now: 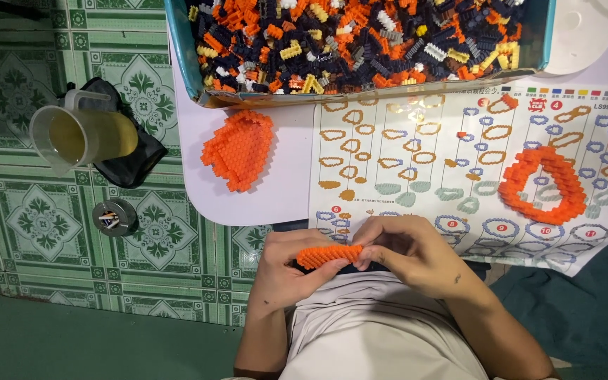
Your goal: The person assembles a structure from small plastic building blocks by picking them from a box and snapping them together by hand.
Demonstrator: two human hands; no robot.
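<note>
I have both hands closed on one thing: my left hand [283, 271] grips the small curved orange strip of tiny plastic building bricks [328, 255] from below, and my right hand [406, 253] pinches its right end with bent fingertips, just above my lap at the white desk [286, 186] edge. I judge this is mid-assembly, pressing bricks onto the strip. The next move seems to call for firm, even pressure without snapping it. On the desk lie a flat orange brick panel [239, 149], an orange brick ring [543, 184] on the printed instruction sheet [416, 151], and a blue tray of loose bricks [181, 53].
</note>
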